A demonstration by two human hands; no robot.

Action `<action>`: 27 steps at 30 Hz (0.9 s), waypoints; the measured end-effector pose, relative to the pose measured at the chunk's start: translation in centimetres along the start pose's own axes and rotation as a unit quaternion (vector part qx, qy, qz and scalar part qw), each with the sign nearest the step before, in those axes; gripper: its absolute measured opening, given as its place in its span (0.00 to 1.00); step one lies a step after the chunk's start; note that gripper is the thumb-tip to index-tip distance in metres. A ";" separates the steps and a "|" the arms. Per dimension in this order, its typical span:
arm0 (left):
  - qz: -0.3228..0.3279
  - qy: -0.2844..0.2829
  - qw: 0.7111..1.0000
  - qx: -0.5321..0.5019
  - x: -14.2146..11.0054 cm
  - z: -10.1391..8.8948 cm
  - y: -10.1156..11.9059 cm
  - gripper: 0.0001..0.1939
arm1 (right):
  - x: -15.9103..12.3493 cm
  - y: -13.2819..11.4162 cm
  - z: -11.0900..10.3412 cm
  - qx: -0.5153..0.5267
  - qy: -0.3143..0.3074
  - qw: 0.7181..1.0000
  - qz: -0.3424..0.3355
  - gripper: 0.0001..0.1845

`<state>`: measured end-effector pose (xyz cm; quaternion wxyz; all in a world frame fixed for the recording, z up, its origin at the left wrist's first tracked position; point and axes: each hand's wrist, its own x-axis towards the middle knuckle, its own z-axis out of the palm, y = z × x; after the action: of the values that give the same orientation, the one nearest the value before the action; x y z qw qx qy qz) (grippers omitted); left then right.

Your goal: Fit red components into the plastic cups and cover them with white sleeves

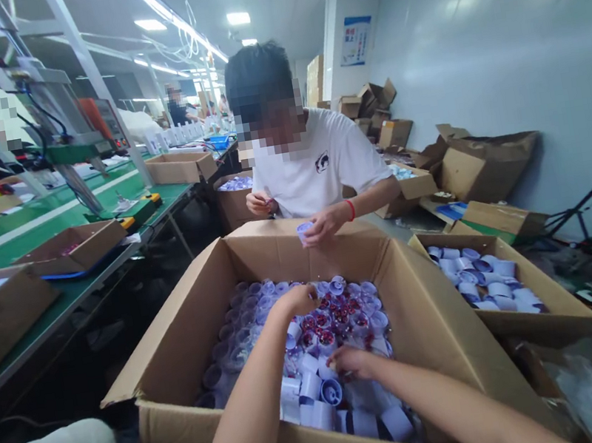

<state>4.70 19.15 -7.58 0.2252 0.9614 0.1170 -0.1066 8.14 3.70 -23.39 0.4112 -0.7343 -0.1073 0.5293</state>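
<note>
A large open cardboard box [177,322] before me holds many lavender plastic cups [311,385]. Small dark-red pieces [320,319] lie in and among the cups in the middle. My left hand [302,300] reaches to the far part of the pile, its fingers curled down beside the red pieces; what they hold, if anything, is hidden. Closer to me, my right hand [355,362] has its fingers closed at the edge of a lavender cup [327,368]. Several upright cups along the left side look covered by clear plastic.
Across the box, a co-worker in a white shirt [311,174] holds a lavender cup [305,232] above the far rim. A carton of cups [557,311] stands at right. Left is a green workbench [160,213] with a press machine [60,116]; a tripod [581,214] stands far right.
</note>
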 end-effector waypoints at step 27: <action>0.084 -0.029 0.802 -0.591 -0.5 0.3 0.6 0.36 | -8.2 -11.2 -8.0 0.229 0.129 0.899 -0.351 0.23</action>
<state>4.31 18.43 -7.43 0.7609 0.6447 0.0693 -0.0250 14.75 2.09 -8.95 0.7370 -0.5968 -0.1797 0.2614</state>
